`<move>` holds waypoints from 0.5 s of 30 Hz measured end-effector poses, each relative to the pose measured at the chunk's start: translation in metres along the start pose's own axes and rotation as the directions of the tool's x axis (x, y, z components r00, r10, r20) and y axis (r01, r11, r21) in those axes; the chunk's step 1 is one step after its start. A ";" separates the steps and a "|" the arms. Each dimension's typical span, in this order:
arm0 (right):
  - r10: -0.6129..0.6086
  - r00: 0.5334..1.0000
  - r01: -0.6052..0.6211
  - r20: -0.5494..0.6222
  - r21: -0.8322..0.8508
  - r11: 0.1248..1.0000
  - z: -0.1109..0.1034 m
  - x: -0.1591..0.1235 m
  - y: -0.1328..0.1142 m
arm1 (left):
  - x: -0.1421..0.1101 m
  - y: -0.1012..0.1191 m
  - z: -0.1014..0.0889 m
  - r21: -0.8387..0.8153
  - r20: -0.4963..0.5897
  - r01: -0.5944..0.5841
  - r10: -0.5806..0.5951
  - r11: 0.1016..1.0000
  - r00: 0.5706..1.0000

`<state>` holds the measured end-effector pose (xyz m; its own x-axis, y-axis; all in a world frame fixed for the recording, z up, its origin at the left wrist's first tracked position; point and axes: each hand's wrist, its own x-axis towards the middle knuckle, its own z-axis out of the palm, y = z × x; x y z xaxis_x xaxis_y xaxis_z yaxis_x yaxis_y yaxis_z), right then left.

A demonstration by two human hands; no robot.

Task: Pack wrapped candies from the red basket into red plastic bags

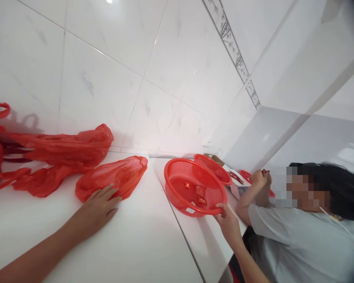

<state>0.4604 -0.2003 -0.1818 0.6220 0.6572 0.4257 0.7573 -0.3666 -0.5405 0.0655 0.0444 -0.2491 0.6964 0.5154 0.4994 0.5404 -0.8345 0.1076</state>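
Observation:
My left hand lies with fingers stretched out on a red plastic bag on the white table. My right hand grips the near right rim of a red plastic basket, thumb and fingers around the edge. Inside the basket are several small red wrapped packets, which I cannot make out closely. The basket stands over the seam between two table tops.
More red plastic bags lie crumpled at the left along the tiled wall. Behind the basket is another red basket, then a box. At the right a person in a grey shirt holds a small dark red item.

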 end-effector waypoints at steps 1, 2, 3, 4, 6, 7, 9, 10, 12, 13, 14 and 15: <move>0.013 1.000 -0.014 -0.019 -0.055 0.998 0.003 -0.005 0.001 | 0.000 -0.001 0.000 0.003 0.020 -0.011 0.011 1.000 1.000; 0.024 0.999 -0.027 -0.032 -0.102 0.994 0.005 -0.011 0.002 | 0.001 -0.002 0.001 0.003 0.034 -0.017 0.017 1.000 0.999; 0.033 0.999 -0.038 -0.038 -0.140 0.989 0.006 -0.019 0.002 | 0.001 -0.002 0.002 0.004 0.037 -0.017 0.017 1.000 0.999; 0.039 0.999 -0.043 -0.029 -0.167 0.985 0.006 -0.028 0.003 | 0.002 -0.003 0.003 0.002 0.038 -0.019 0.019 1.000 0.999; 0.043 0.999 -0.035 0.034 -0.201 0.979 0.002 -0.046 0.001 | 0.003 -0.004 0.004 0.002 0.018 -0.030 0.030 1.000 0.999; 0.037 0.997 -0.021 0.071 -0.214 0.977 -0.002 -0.054 -0.002 | 0.003 -0.004 0.004 0.008 0.002 -0.038 0.038 0.999 0.999; 0.008 0.995 0.017 0.104 -0.236 0.972 -0.014 -0.065 -0.009 | 0.004 -0.004 0.003 0.035 -0.050 -0.047 0.049 0.998 0.998; -0.011 0.997 0.032 0.083 -0.248 0.968 -0.022 -0.067 -0.015 | 0.004 -0.004 0.001 0.053 -0.082 -0.042 0.046 0.998 0.996; -0.041 0.999 0.035 -0.017 -0.258 0.965 -0.038 -0.063 -0.027 | 0.005 -0.003 -0.004 0.077 -0.158 0.000 0.012 0.997 0.987; -0.047 0.997 0.031 -0.058 -0.255 0.966 -0.044 -0.055 -0.033 | 0.005 -0.003 -0.006 0.077 -0.197 0.026 -0.010 0.997 0.980; -0.051 0.996 0.030 -0.077 -0.247 0.969 -0.047 -0.045 -0.038 | 0.005 -0.002 -0.009 0.070 -0.227 0.052 -0.035 0.996 0.973; -0.051 0.997 0.035 -0.061 -0.232 0.972 -0.048 -0.032 -0.043 | 0.005 -0.001 -0.012 0.060 -0.257 0.080 -0.062 0.995 0.964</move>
<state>0.4176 -0.2377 -0.1373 0.5936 0.6336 0.4962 0.8044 -0.4858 -0.3420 0.0629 0.0451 -0.2361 0.5168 0.4987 0.6959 0.6216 -0.7775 0.0955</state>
